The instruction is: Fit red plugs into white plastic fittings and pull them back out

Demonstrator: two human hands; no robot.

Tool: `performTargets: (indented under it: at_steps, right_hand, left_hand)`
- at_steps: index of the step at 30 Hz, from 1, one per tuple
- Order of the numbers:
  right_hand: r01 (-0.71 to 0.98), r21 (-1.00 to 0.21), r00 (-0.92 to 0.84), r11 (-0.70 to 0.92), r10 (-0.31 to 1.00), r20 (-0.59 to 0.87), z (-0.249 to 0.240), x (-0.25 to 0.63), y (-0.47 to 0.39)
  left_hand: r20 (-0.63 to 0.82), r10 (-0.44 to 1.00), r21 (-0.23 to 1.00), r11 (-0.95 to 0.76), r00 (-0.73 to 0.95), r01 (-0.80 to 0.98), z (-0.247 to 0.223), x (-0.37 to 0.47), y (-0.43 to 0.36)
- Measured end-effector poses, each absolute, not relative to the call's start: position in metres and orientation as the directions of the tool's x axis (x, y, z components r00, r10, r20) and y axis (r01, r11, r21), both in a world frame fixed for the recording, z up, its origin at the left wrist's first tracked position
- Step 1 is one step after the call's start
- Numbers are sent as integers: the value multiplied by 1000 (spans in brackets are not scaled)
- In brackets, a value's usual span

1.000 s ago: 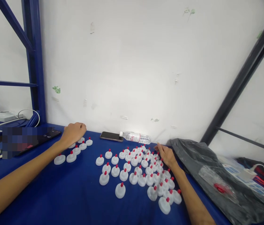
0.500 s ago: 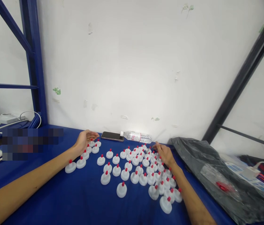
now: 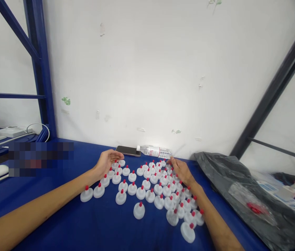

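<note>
Many white round caps with red tips stand spread over the blue tabletop, most of them packed together on the right. My left hand curves around the left end of the group, its fingers stretched out and touching or nearly touching the caps by the palm. A few caps line the inner side of my left forearm. At the right edge of the cluster, my right hand rests on its side with the fingers extended, against the outermost caps. Neither hand grasps anything.
Near the wall lie a dark phone and a clear plastic bottle on its side. A grey plastic bag with a small clear bag of red pieces is at right. Cables and a white power strip sit at left.
My left hand has swept to the right, pushing the caps beside it closer to the rest. My right hand stays nearly in place, and the view has shifted slightly.
</note>
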State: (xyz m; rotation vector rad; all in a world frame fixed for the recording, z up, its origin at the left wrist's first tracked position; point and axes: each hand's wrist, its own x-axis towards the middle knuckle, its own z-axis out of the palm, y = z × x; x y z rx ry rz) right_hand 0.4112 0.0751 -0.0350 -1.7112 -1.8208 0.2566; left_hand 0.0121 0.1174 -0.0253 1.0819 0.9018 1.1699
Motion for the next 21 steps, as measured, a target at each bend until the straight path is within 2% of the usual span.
performTargets:
  at_steps: [6, 21]
  right_hand:
    - [827, -546, 40, 134, 955, 295, -38, 439, 78]
    - [820, -565, 82, 90, 959, 271, -43, 450, 82]
  left_hand:
    - [-28, 967, 977, 80, 255, -196, -18, -2, 127]
    - [102, 957, 990, -124, 272, 67, -28, -1, 131]
